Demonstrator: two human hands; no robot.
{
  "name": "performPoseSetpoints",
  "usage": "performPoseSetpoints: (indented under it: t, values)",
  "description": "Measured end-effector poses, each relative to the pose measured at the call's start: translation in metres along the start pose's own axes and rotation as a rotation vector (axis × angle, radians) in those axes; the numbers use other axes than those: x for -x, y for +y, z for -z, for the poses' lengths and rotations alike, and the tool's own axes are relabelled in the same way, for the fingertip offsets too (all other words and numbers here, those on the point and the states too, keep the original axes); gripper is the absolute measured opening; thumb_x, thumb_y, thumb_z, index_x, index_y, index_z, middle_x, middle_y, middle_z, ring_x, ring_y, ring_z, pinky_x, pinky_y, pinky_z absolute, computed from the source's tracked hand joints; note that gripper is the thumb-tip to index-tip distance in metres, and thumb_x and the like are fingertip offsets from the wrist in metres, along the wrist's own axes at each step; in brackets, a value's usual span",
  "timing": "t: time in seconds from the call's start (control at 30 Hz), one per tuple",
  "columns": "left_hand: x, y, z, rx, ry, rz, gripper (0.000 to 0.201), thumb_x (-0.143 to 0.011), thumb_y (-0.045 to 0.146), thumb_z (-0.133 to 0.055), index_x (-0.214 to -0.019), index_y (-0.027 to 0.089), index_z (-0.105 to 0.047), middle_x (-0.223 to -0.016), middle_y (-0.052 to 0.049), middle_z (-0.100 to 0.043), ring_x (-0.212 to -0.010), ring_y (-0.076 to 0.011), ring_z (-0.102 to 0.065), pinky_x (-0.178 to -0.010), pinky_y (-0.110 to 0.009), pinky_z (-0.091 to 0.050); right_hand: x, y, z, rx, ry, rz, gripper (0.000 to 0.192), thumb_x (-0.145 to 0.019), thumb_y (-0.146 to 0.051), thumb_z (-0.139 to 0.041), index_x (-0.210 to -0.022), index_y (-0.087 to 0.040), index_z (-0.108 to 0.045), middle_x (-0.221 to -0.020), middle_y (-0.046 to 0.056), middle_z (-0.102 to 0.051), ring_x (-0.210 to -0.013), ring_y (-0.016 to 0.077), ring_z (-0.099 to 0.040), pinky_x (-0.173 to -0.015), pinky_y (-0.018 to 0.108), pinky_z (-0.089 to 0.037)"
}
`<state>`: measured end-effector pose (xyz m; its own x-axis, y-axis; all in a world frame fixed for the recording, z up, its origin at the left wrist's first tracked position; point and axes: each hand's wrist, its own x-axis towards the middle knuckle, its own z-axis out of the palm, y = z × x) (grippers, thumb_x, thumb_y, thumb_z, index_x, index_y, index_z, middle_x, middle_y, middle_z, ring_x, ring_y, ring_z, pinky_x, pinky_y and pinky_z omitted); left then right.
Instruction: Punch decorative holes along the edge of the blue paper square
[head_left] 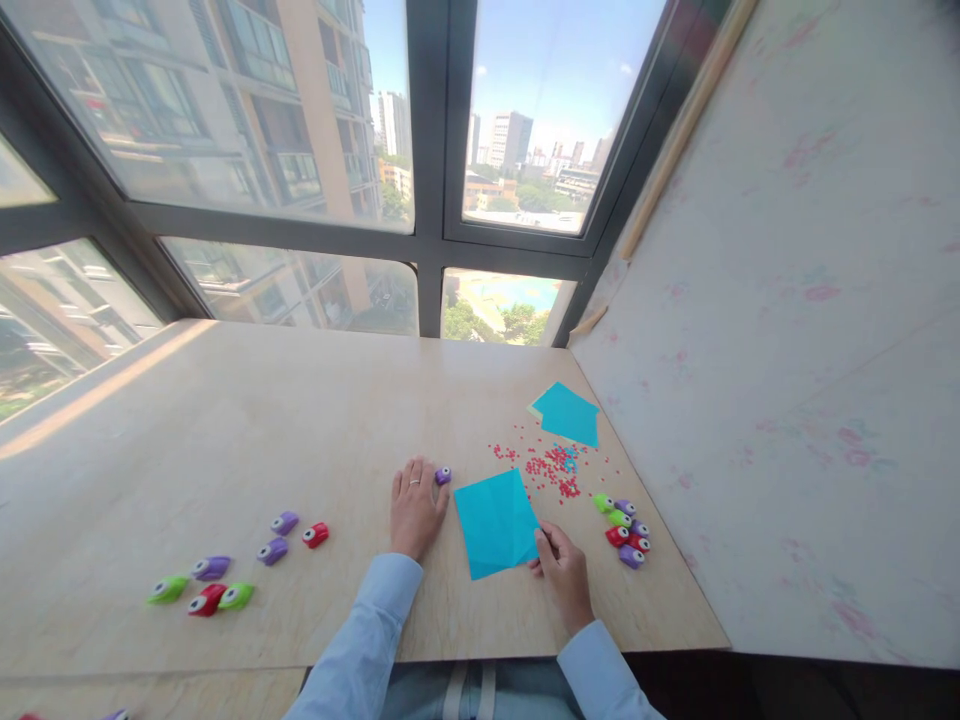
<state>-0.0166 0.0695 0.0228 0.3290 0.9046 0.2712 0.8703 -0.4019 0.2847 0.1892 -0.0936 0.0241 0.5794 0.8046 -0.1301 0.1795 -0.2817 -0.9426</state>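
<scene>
A square of blue paper (pixel 495 525) with faint crease lines is held at its lower right corner. My right hand (pixel 564 572) pinches that corner between thumb and fingers. Palm down on the table, my left hand (pixel 417 510) has its fingers stretched out and wears a ring. Beside its index finger and thumb stands a small purple craft punch (pixel 443 476) with an eye-like button; whether they touch it is hard to tell.
Several red paper bits (pixel 553 464) lie scattered behind the sheet. More blue paper (pixel 568 414) rests near the wall (pixel 787 350). Colored punches cluster at right, including a red punch (pixel 617 537); others spread at left, including a green punch (pixel 236 597). Windows (pixel 431 200) border the table (pixel 315 400).
</scene>
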Motion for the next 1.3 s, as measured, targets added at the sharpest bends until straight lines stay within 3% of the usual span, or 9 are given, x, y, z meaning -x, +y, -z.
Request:
performPoseSetpoints:
  t: [0.6,0.8,1.3]
  values:
    - [0.0016,0.0047,-0.0023,0.007,0.039,0.017,0.041,-0.093,0.035,-0.048,-0.126,0.012,-0.055,-0.142,-0.016,-0.045,-0.135,-0.0307,-0.035,-0.114,-0.050,-0.025,-0.0022,-0.0010,0.0021,0.035,-0.018,-0.062,0.080,-0.071,-0.075,-0.051,-0.106,-0.005,-0.063,-0.067,0.008,-0.065,-0.053,0.0218,-0.061,-0.051,0.030,-0.051]
    - [0.0035,0.0057,-0.0059,-0.006,0.065,0.018,0.041,-0.093,0.033,-0.048,-0.127,0.011,-0.054,-0.143,-0.016,-0.044,-0.136,-0.0309,-0.034,-0.114,-0.050,-0.023,-0.0016,0.0055,0.0022,0.034,0.011,-0.039,0.075,-0.072,-0.073,-0.053,-0.103,-0.006,-0.065,-0.065,0.008,-0.065,-0.051,0.0218,-0.062,-0.049,0.030,-0.052]
    - [0.0041,0.0027,-0.0012,-0.079,-0.031,0.014,0.046,-0.095,0.036,-0.042,-0.133,0.011,-0.049,-0.147,-0.016,-0.040,-0.139,-0.0290,-0.031,-0.116,-0.049,-0.022,0.0067,0.0005,0.0016,-0.040,-0.030,0.007,0.064,-0.081,-0.066,-0.049,-0.104,-0.008,-0.066,-0.075,0.010,-0.068,-0.056,0.0204,-0.065,-0.054,0.028,-0.053]
